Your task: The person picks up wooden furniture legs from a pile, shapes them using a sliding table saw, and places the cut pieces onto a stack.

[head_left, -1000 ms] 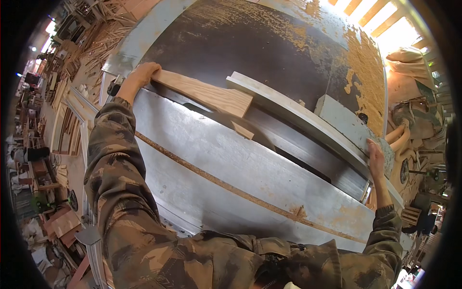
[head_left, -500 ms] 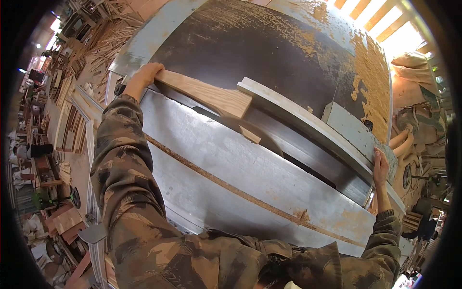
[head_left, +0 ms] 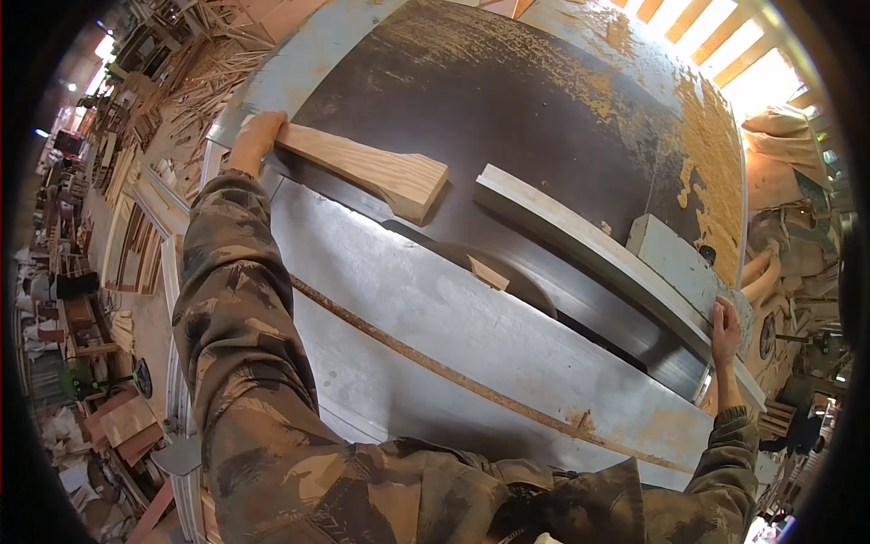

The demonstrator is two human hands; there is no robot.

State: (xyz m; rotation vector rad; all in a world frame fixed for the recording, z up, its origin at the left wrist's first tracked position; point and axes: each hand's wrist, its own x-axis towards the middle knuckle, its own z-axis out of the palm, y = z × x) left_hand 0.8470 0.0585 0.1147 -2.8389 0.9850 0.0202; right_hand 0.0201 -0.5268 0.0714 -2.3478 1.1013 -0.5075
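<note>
My left hand (head_left: 258,140) is closed round the far-left end of a shaped pale wooden piece (head_left: 362,165), narrow at my hand and broad at the other end. The piece lies on the dark saw table, its broad end to the left of the saw blade (head_left: 530,283) and apart from it. Beside the blade, on its near side, rests a small wooden offcut (head_left: 488,272). At the right, my right hand (head_left: 725,329) has its fingers on the near end of the long rip fence (head_left: 589,236) and its grey mount; part of its grip is hidden.
The near metal table (head_left: 435,317) has a sawdust-filled groove across it. Sawdust (head_left: 711,172) coats the table's far right. Wood scraps (head_left: 195,109) cover the floor at left; a hose (head_left: 759,267) and dust bag (head_left: 781,140) stand at right.
My left hand has drawn the wooden piece leftward, away from the fence and blade, so a gap shows between them. My right hand stays at the fence; the whole view has shifted slightly.
</note>
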